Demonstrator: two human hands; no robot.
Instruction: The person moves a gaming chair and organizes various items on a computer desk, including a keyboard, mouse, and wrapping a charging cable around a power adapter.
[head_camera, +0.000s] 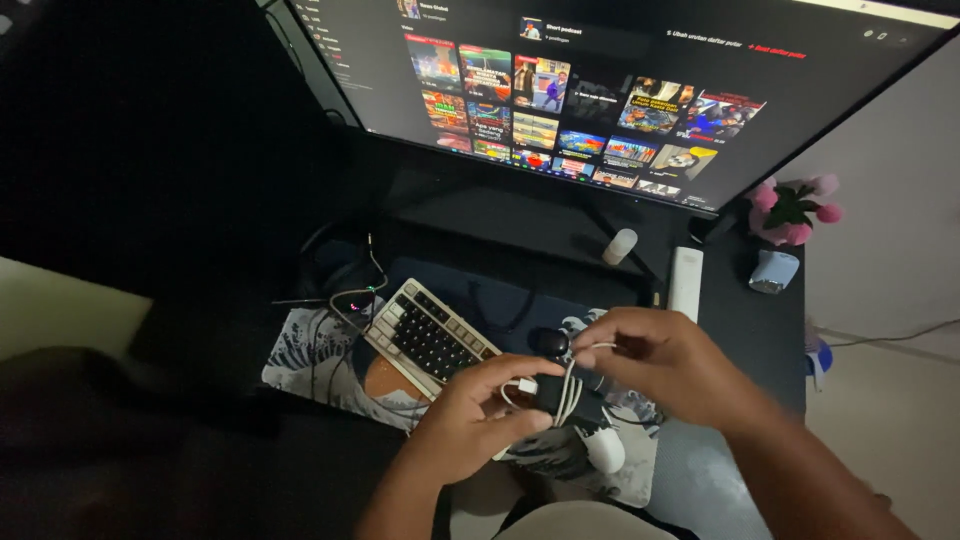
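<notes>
My worktop (730, 320) is dark, and a desk mat (310, 360) with a wave picture lies on it. On the mat are my keyboard (428, 338) and a white mouse (604, 450). Behind stand the monitor (620, 90), a white remote (685, 283) and a small flower pot (790, 212).

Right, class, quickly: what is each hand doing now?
Left hand: closed on a dark block wrapped in white cable.
Right hand: fingers pinching that cable.

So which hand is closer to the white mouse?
Left. The left hand sits just left of the white mouse, holding the black block wrapped in white cable. The right hand is above it, farther off.
</notes>
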